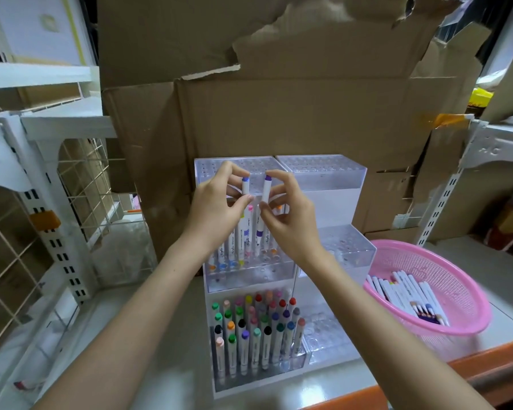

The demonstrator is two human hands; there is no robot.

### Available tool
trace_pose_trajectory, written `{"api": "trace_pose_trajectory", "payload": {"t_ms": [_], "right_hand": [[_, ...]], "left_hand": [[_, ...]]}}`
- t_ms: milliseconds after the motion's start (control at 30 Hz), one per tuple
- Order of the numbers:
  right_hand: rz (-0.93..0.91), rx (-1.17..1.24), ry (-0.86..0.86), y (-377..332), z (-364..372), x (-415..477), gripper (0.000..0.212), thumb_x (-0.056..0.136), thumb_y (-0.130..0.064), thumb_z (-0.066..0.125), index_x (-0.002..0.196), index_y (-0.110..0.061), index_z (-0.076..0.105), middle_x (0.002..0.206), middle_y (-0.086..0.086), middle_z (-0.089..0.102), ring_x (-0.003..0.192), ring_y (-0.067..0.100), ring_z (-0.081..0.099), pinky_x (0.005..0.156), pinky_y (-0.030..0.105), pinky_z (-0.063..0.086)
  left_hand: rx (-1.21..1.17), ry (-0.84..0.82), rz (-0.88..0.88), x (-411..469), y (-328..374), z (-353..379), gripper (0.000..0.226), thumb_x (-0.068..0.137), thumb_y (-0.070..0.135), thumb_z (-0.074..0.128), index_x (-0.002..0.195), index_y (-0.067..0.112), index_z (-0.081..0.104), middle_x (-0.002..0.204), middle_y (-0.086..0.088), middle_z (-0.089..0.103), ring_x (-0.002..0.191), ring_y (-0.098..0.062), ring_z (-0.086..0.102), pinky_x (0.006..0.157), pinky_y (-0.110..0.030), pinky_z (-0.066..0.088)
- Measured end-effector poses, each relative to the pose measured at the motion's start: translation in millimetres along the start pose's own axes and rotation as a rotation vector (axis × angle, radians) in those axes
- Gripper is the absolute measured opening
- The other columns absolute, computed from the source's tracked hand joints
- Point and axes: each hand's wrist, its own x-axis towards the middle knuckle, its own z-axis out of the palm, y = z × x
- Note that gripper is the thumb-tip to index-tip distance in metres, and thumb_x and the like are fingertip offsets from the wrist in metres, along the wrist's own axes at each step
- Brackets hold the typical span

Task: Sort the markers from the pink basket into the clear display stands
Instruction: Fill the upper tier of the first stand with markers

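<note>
My left hand (219, 208) pinches a white marker with a blue cap (245, 187), held upright over the middle tier of the left clear display stand (249, 279). Beside it my right hand (288, 217) pinches a white marker with a purple cap (266, 190), whose lower end sits at the holes of the same tier. Several markers stand in that tier. The lowest tier (258, 371) is packed with several coloured-cap markers. The pink basket (468, 291) at the right holds several white markers (409, 297).
A second clear stand (347, 247) to the right stands with unfilled holes. Torn cardboard boxes (279, 99) rise behind the stands. White wire shelving (80, 187) is at the left, a white bracket (444, 196) at the right, and an orange shelf edge (456, 371) runs along the front.
</note>
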Motion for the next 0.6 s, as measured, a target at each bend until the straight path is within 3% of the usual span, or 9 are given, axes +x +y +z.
{"api": "trace_pose_trajectory", "payload": {"t_ms": [133, 333, 600], "right_hand": [[0.002, 0.002, -0.006, -0.1, -0.5, 0.4, 0.041, 0.085, -0.002, 0.065, 0.121, -0.016, 0.051, 0.083, 0.005, 0.057, 0.069, 0.009, 0.055, 0.055, 0.016, 0.045], [-0.012, -0.015, -0.006, 0.8, 0.2, 1.5, 0.041, 0.085, -0.003, 0.066, 0.121, -0.016, 0.051, 0.081, 0.001, 0.056, 0.067, 0.009, 0.056, 0.054, 0.015, 0.044], [-0.024, -0.031, -0.004, 0.6, -0.6, 1.9, 0.041, 0.085, -0.003, 0.067, 0.121, -0.015, 0.051, 0.081, 0.002, 0.057, 0.068, 0.011, 0.057, 0.054, 0.016, 0.045]], "left_hand": [[-0.050, -0.003, -0.010, 3.0, 5.3, -2.2, 0.030, 0.081, 0.015, 0.074, 0.099, 0.021, 0.051, 0.085, 0.012, 0.062, 0.079, 0.001, 0.062, 0.066, -0.010, 0.049], [-0.010, -0.092, -0.005, -1.4, 2.0, 0.8, 0.029, 0.080, 0.016, 0.075, 0.099, 0.023, 0.053, 0.085, 0.010, 0.064, 0.078, 0.001, 0.064, 0.074, -0.023, 0.056], [0.017, -0.124, -0.006, -1.6, -0.1, -1.0, 0.028, 0.078, 0.014, 0.077, 0.094, 0.020, 0.055, 0.084, 0.003, 0.066, 0.079, -0.004, 0.065, 0.075, -0.020, 0.056]]}}
